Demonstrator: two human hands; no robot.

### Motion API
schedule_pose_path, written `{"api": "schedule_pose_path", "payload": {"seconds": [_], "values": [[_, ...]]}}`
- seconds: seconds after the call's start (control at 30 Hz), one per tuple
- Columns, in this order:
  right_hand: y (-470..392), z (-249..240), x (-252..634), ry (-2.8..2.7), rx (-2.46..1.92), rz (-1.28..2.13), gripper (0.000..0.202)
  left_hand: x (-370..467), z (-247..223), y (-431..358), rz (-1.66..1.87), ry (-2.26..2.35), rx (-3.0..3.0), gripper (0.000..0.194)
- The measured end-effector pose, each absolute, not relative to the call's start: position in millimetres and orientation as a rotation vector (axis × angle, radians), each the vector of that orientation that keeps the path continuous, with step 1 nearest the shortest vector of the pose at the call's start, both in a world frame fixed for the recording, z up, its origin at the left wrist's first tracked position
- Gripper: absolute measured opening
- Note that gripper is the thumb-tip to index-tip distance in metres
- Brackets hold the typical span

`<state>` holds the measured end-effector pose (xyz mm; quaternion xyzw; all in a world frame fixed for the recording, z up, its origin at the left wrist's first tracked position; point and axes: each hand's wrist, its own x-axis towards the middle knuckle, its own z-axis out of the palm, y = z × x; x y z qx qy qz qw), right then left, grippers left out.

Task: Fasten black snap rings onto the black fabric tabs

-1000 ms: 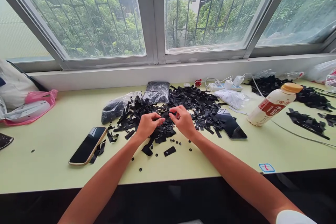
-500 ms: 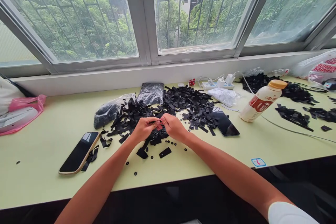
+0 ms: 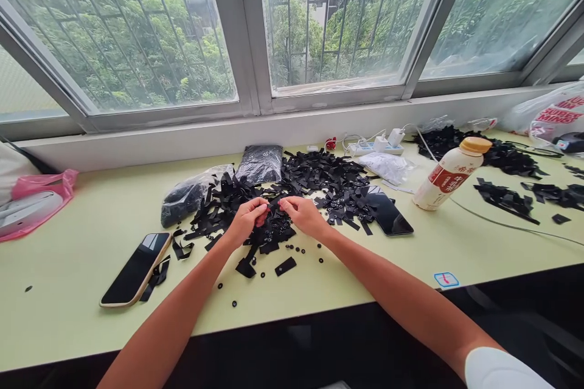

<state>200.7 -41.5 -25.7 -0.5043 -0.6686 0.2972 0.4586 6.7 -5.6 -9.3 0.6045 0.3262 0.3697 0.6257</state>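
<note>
My left hand [image 3: 249, 219] is closed in a pinch above the pile, its thumb and forefinger on one end of a small black fabric strip [image 3: 274, 204]. From the other side my right hand [image 3: 302, 216] pinches the same strip, which blends with the dark pile behind it. Below and around both hands lies a heap of black fabric strips [image 3: 326, 173]. Small black ring-like pieces [image 3: 289, 247] are scattered among them and in front. One flat black label [image 3: 285, 266] with a pale mark lies nearer the table edge.
A phone in a tan case [image 3: 135, 270] lies at left, a second phone [image 3: 393, 217] at right. Beyond that stands a bottle [image 3: 449, 176]. Filled plastic bags [image 3: 260, 164], a white bag [image 3: 387, 166] and a power strip [image 3: 365, 149] line the back. More black strips [image 3: 502, 194] are at far right.
My hands have moved apart from nearly touching, leaving a small gap with the black strip between the fingertips. The view has shifted slightly.
</note>
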Motion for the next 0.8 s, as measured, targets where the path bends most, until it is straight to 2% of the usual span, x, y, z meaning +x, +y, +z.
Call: {"api": "schedule_pose_path", "payload": {"seconds": [0.17, 0.4, 0.5, 0.67, 0.73, 0.8], "values": [[-46, -26, 193, -1.638, -1.174, 0.881, 0.03, 8, -13, -4, 0.87, 0.836, 1.514, 0.028], [-43, -25, 197, -1.601, -1.234, 0.778, 0.022, 1, -9, -4, 0.924, 1.048, 1.886, 0.027], [-41, -22, 203, -1.62, -1.229, 0.683, 0.023, 0, -9, -5, 0.909, 1.064, 1.96, 0.025], [-42, -22, 202, -1.691, -1.179, 0.846, 0.028, 1, -8, -6, 0.883, 1.025, 1.988, 0.03], [-40, -23, 204, -1.713, -1.212, 0.778, 0.024, 0, -10, -5, 0.875, 1.045, 2.019, 0.032], [-35, -26, 214, -1.706, -1.312, 0.55, 0.02, -1, -12, -4, 0.886, 1.083, 2.081, 0.031]]}}
